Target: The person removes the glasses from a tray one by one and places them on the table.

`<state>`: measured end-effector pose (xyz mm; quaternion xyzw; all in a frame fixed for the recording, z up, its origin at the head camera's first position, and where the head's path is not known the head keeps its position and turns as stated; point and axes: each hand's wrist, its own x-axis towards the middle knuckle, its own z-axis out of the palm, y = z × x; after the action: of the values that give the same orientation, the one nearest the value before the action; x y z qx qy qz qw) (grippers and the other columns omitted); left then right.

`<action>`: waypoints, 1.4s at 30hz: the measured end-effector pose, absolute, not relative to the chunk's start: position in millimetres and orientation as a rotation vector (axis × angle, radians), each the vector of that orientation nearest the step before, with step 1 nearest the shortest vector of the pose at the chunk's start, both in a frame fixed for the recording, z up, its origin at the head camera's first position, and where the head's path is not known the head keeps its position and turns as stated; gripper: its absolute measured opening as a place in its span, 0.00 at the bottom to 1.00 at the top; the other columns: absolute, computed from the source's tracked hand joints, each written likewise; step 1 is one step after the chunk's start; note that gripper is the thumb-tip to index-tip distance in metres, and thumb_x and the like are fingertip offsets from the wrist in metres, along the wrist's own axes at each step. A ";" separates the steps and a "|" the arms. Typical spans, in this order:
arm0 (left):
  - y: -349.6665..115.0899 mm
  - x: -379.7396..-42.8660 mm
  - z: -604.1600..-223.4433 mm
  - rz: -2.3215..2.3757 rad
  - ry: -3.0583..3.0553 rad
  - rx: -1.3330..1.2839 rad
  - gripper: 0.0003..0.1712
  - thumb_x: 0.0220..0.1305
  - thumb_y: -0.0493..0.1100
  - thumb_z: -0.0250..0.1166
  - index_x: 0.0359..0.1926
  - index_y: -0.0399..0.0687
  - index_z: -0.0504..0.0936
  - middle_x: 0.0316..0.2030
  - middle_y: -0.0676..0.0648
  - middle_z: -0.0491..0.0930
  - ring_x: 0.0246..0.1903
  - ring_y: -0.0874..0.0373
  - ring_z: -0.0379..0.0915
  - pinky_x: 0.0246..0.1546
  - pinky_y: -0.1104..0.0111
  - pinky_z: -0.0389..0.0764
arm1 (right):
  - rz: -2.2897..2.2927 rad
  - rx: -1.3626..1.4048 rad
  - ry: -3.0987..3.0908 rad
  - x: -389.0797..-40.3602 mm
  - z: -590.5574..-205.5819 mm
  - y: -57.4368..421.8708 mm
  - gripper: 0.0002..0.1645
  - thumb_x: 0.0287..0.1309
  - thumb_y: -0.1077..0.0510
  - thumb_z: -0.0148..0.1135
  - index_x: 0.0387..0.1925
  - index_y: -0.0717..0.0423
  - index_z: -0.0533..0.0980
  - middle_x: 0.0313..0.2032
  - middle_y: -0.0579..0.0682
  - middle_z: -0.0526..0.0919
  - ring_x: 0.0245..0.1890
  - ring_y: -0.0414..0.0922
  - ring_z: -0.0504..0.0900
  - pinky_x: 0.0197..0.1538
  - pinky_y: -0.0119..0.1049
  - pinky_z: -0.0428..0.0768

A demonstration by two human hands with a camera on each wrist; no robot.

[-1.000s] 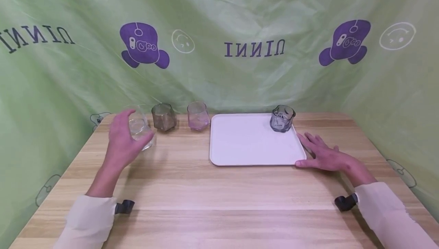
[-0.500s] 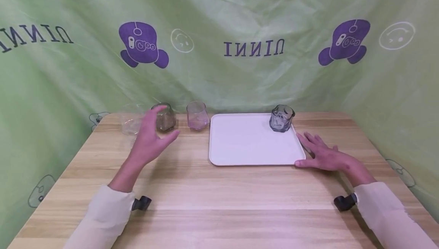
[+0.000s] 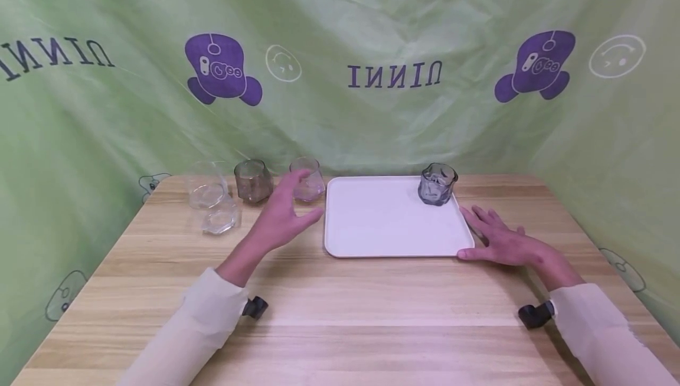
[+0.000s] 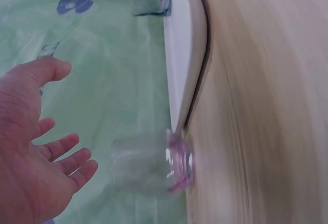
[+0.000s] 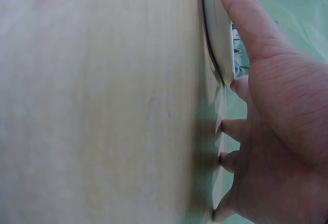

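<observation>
My left hand (image 3: 278, 215) is spread in front of a pinkish clear glass (image 3: 310, 185), thumb apart from the fingers and nothing between them. In the left wrist view the same pinkish glass (image 4: 154, 163) shows beyond the fingers, with a gap between. My right hand (image 3: 499, 238) rests at the right edge of a white tray (image 3: 393, 221), its thumb at the front right corner. From the right wrist, the fingers of the right hand (image 5: 282, 116) reach down to the table beside the tray. A grey-blue glass (image 3: 437, 184) stands on the tray's back right corner.
A brownish glass (image 3: 254, 182) stands left of the pinkish one. Further left are a clear glass (image 3: 206, 188) and another clear glass (image 3: 219, 219) in front of it. Everything sits on a wooden table (image 3: 361, 327), with a green printed cloth (image 3: 372, 126) hanging behind.
My left hand has moved right, from the clear glasses past the brownish glass to the pinkish one, still spread. The right hand and the tray stay in place.
</observation>
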<state>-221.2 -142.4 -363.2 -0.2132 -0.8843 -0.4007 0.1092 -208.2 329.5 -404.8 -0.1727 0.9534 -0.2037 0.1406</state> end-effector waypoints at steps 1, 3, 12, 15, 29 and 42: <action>-138.0 -223.1 -364.6 -1.175 -2.610 -0.638 0.47 0.62 0.48 0.75 0.75 0.42 0.62 0.71 0.40 0.66 0.70 0.42 0.61 0.70 0.47 0.64 | -0.588 -0.498 2.753 -208.1 -404.9 329.6 0.65 0.62 0.32 0.65 0.82 0.54 0.39 0.77 0.74 0.37 0.72 0.80 0.34 0.54 0.89 0.31; -129.8 -226.7 -367.2 -1.168 -2.628 -0.652 0.47 0.62 0.49 0.75 0.75 0.44 0.62 0.70 0.41 0.66 0.70 0.42 0.62 0.69 0.47 0.66 | -0.587 -0.496 2.752 -207.8 -405.2 329.8 0.66 0.62 0.32 0.66 0.82 0.54 0.39 0.77 0.74 0.36 0.72 0.80 0.34 0.54 0.89 0.31; -90.6 -241.8 -383.0 -1.206 -2.644 -0.749 0.44 0.62 0.48 0.75 0.73 0.42 0.64 0.67 0.38 0.69 0.65 0.40 0.68 0.65 0.50 0.71 | -0.585 -0.515 2.757 -208.4 -404.2 331.8 0.65 0.62 0.33 0.66 0.83 0.54 0.39 0.77 0.74 0.36 0.72 0.81 0.34 0.52 0.90 0.32; -73.4 -248.8 -389.6 -1.248 -2.663 -0.768 0.44 0.62 0.49 0.74 0.74 0.44 0.64 0.67 0.38 0.69 0.65 0.40 0.68 0.64 0.50 0.72 | -0.588 -0.520 2.758 -208.0 -404.0 332.8 0.65 0.62 0.34 0.66 0.83 0.54 0.39 0.77 0.74 0.36 0.71 0.81 0.34 0.52 0.90 0.32; 3.7 -267.4 -397.2 -1.091 -2.830 -0.796 0.46 0.64 0.53 0.72 0.77 0.48 0.61 0.71 0.44 0.66 0.69 0.50 0.65 0.67 0.60 0.70 | -0.592 -0.526 2.763 -207.0 -404.3 331.1 0.65 0.62 0.34 0.66 0.83 0.54 0.40 0.77 0.74 0.37 0.72 0.80 0.34 0.52 0.90 0.32; 65.7 -280.8 -408.4 -1.098 -2.838 -0.708 0.51 0.67 0.58 0.70 0.80 0.50 0.54 0.75 0.45 0.59 0.70 0.49 0.64 0.67 0.59 0.70 | -0.578 -0.527 2.773 -207.2 -406.6 329.3 0.64 0.62 0.33 0.66 0.83 0.54 0.41 0.77 0.74 0.39 0.72 0.81 0.36 0.52 0.91 0.34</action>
<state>-280.8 65.7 -408.4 -0.2267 -0.9083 -0.3514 0.0085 -207.2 329.3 -406.6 -0.1813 0.9543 -0.1990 0.1297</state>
